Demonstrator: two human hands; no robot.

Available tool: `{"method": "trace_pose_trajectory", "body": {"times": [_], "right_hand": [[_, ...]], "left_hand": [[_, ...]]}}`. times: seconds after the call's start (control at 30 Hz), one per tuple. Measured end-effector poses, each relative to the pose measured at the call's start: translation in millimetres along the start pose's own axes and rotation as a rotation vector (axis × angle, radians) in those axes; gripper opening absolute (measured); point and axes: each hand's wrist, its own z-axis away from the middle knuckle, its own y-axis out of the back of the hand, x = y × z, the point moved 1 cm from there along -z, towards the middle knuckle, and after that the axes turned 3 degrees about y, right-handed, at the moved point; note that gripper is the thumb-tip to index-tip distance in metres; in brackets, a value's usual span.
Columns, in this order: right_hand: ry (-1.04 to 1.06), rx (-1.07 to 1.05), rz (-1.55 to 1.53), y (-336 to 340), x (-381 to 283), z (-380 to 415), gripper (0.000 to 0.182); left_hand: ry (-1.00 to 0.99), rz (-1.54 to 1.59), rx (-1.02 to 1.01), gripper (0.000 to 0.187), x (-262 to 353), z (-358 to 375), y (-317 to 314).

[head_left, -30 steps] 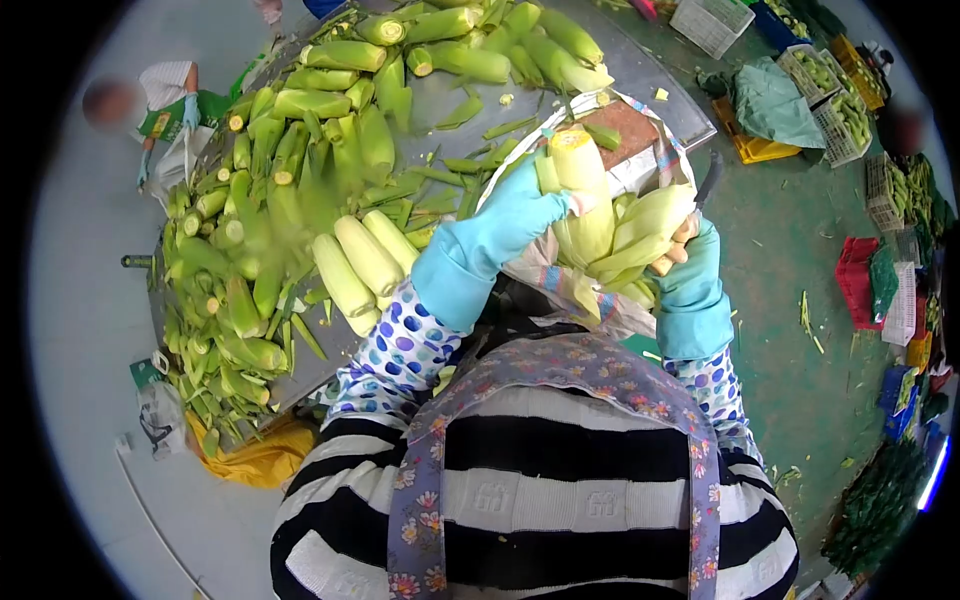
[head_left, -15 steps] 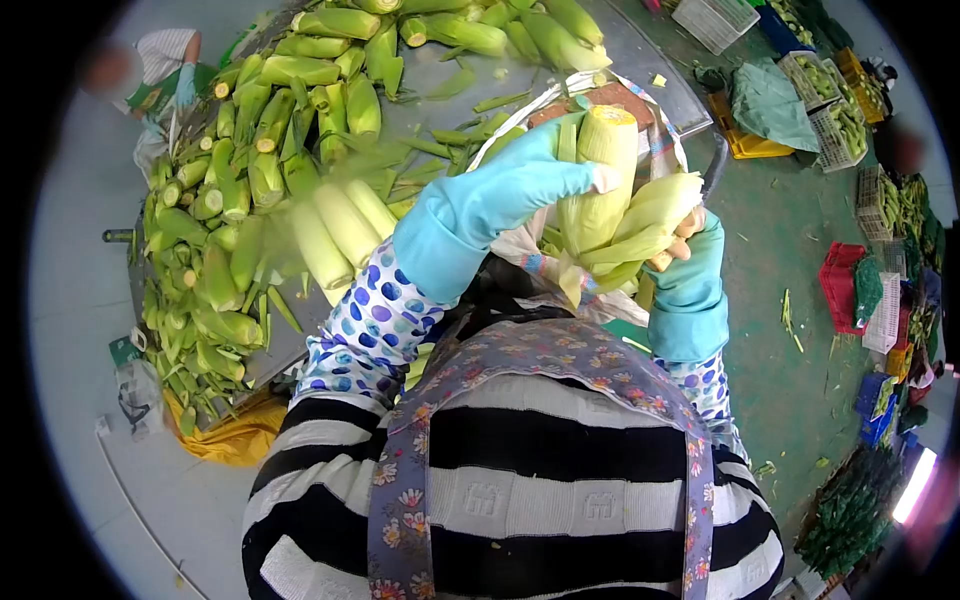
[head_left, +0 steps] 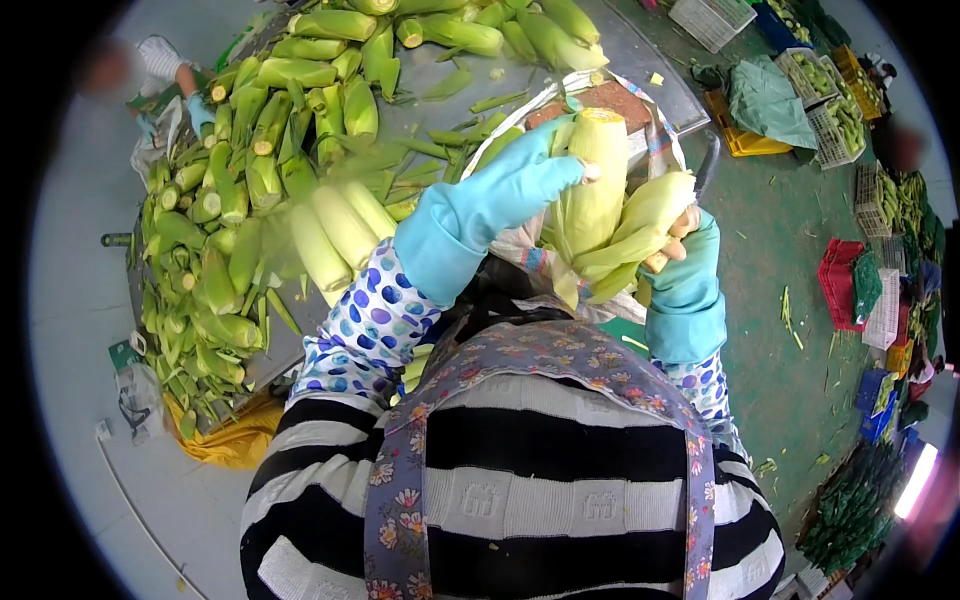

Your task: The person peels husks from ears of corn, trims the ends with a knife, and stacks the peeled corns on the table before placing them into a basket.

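An ear of corn point(head_left: 597, 185) in pale husk stands upright in front of me, its cut stem end on top. My left hand point(head_left: 535, 175), in a light-blue glove with a bare thumb tip, is closed around its upper left side. Pale husk leaves point(head_left: 652, 215) fold away from the ear to the right. My right hand point(head_left: 684, 245), gloved with bare fingertips, is closed on those leaves. Beneath both hands, a white woven sack point(head_left: 530, 258) hangs open at the table edge. Several pale trimmed ears point(head_left: 345, 235) lie left of my left forearm.
Green unhusked corn point(head_left: 225, 185) is heaped on the grey table point(head_left: 620, 50), with loose leaves scattered around. Another person's gloved hand point(head_left: 198, 115) is at the far left. Crates, including a red one point(head_left: 840, 285), line the green floor at right. A yellow bag point(head_left: 235, 430) hangs at lower left.
The ear and both hands have shifted slightly left, and the ear leans a little differently. At the far left, the other person's gloved hand has moved down toward the heap.
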Motion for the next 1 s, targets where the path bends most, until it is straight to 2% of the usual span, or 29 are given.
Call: {"method": "trace_pose_trajectory", "body": {"times": [0.1,0.17,0.23,0.3,0.33,0.4,0.47,0.53,0.6,0.67,0.7,0.77,0.8,0.83,0.87,0.9,0.93,1.0], "right_hand": [[-0.096,0.014,-0.357,-2.9,3.0,-4.0,0.012],[-0.122,-0.069,-0.654,-46.7,-18.3,-2.0,0.012],[-0.065,-0.003,-0.619,-68.9,-32.9,-0.8,0.007],[-0.003,0.058,-0.584,-65.7,-36.6,-1.4,0.005],[0.030,0.022,-0.599,-54.5,-36.3,-2.4,0.006],[0.065,-0.016,-0.611,-47.7,-38.3,-5.1,0.007],[0.094,-0.033,-0.651,-50.1,-42.0,-9.1,0.008],[0.117,-0.040,-0.684,-53.1,-45.6,-13.2,0.009],[0.136,-0.036,-0.706,-49.3,-45.1,-13.9,0.010],[0.210,0.165,-0.505,-40.4,-39.3,-12.8,0.012],[0.232,0.234,-0.437,-44.6,-40.7,-13.2,0.012],[0.121,-0.262,-0.573,-64.0,-44.2,-18.4,0.009],[0.126,-0.263,-0.575,-72.2,-39.4,-18.0,0.009],[0.153,-0.001,-0.258,-79.1,-33.8,-16.5,0.006],[0.133,0.028,-0.254,-69.1,-32.8,-16.8,0.004],[0.114,0.057,-0.251,-59.0,-31.7,-17.1,0.005],[0.095,0.085,-0.249,-48.8,-30.7,-17.4,0.009],[0.189,0.192,-0.038,-32.7,-30.6,-1.8,0.017]], "left_hand": [[-0.002,-0.001,0.074,0.039,-12.7,0.0,11.3],[-0.022,-0.118,0.081,0.044,-9.5,6.2,19.5],[-0.042,-0.236,0.086,0.049,-18.1,8.5,29.3],[-0.012,-0.054,0.159,0.055,-41.3,3.7,40.2],[-0.005,0.004,0.181,0.057,-43.9,1.2,39.7],[0.035,0.311,0.255,0.063,-54.0,0.1,18.7],[0.026,0.268,0.289,0.062,-70.9,2.3,1.7],[-0.008,0.376,0.075,0.061,-81.4,5.3,-9.8],[0.021,0.346,0.052,0.061,-73.5,9.2,-10.2],[0.058,0.767,-0.179,0.059,-56.8,6.7,-10.6],[0.062,0.765,-0.183,0.059,-49.9,5.4,-13.5],[0.140,0.824,-0.075,0.059,-41.8,3.0,-19.2],[0.142,0.819,-0.077,0.059,-49.8,-3.4,-18.6],[0.137,0.753,0.004,0.059,-61.4,-15.3,-16.5],[0.129,0.683,0.080,0.059,-71.2,-25.1,-13.9],[-0.053,0.538,0.227,0.053,-58.9,-29.6,-16.9],[-0.057,0.531,0.216,0.053,-54.2,-33.5,-5.0],[-0.083,0.654,0.441,0.048,-40.6,-35.0,38.0]]}}
